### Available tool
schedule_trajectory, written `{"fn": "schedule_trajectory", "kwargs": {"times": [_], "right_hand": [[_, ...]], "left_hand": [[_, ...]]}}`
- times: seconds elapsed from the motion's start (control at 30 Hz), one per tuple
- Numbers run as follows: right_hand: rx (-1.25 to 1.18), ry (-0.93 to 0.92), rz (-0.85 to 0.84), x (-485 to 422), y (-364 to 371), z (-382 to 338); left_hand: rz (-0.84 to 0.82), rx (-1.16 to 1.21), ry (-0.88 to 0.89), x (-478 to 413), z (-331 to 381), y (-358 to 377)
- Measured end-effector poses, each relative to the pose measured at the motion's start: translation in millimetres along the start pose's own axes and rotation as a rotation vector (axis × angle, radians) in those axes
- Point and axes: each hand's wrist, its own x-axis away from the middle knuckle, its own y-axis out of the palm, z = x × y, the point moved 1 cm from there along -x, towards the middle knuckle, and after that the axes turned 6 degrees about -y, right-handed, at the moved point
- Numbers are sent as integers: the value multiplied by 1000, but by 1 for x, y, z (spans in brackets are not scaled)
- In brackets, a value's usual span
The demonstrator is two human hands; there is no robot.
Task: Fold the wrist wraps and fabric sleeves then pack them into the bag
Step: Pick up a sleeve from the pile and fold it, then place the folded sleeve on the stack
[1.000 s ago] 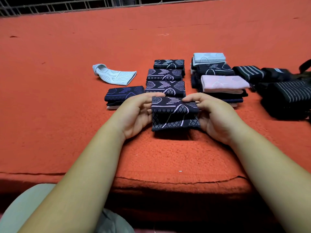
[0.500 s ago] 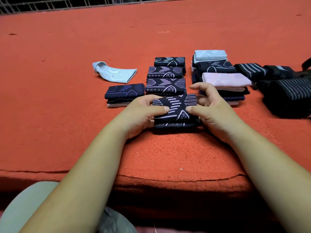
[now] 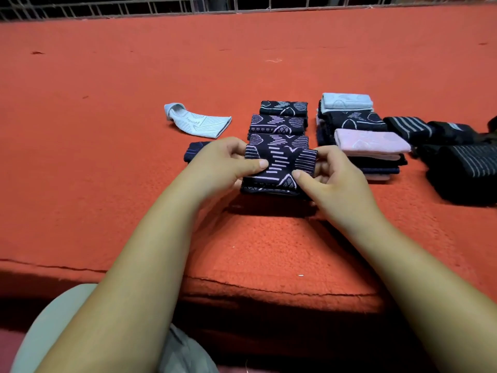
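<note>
A folded dark navy sleeve (image 3: 279, 168) with a pale line pattern is held just above the red cloth, its shadow beneath it. My left hand (image 3: 226, 162) pinches its left side and my right hand (image 3: 330, 176) pinches its right side. Behind it lie three folded navy patterned sleeves (image 3: 278, 125) in a row. Another folded navy sleeve (image 3: 195, 153) is partly hidden behind my left hand. An unfolded light blue sleeve (image 3: 199, 123) lies to the left. The bag cannot be clearly made out.
A stack topped by a pink sleeve (image 3: 372, 142) and a light blue one (image 3: 347, 100) stands at the right. Black striped wrist wraps (image 3: 468, 168) lie at the far right. The red cloth (image 3: 107, 184) ends at a front edge near me. A metal grid runs along the back.
Both hands have lifted the folded navy sleeve slightly and carried it forward towards the row of folded sleeves; the fold has been closed since one second ago.
</note>
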Motion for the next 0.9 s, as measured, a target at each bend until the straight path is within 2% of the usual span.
{"fn": "schedule_trajectory", "kwargs": {"times": [0.1, 0.23, 0.4, 0.47, 0.57, 0.73, 0.83, 0.9], "right_hand": [[31, -9, 77, -11, 6, -17], [161, -112, 123, -40, 21, -49], [260, -99, 49, -88, 59, -68], [304, -74, -3, -105, 75, -70], [403, -30, -59, -126, 96, -64], [611, -22, -162, -144, 120, -50], [847, -47, -286, -147, 128, -44], [926, -41, -341, -149, 131, -46]], "left_hand": [[34, -19, 40, -2, 5, -15], [152, 66, 84, 1, 14, -39], [492, 84, 128, -17, 6, -80], [579, 58, 155, -26, 0, -94], [598, -40, 166, -40, -8, -110], [602, -181, 89, -63, -30, -119], [544, -349, 3, -70, -44, -120], [500, -378, -45, -72, -49, -122]]}}
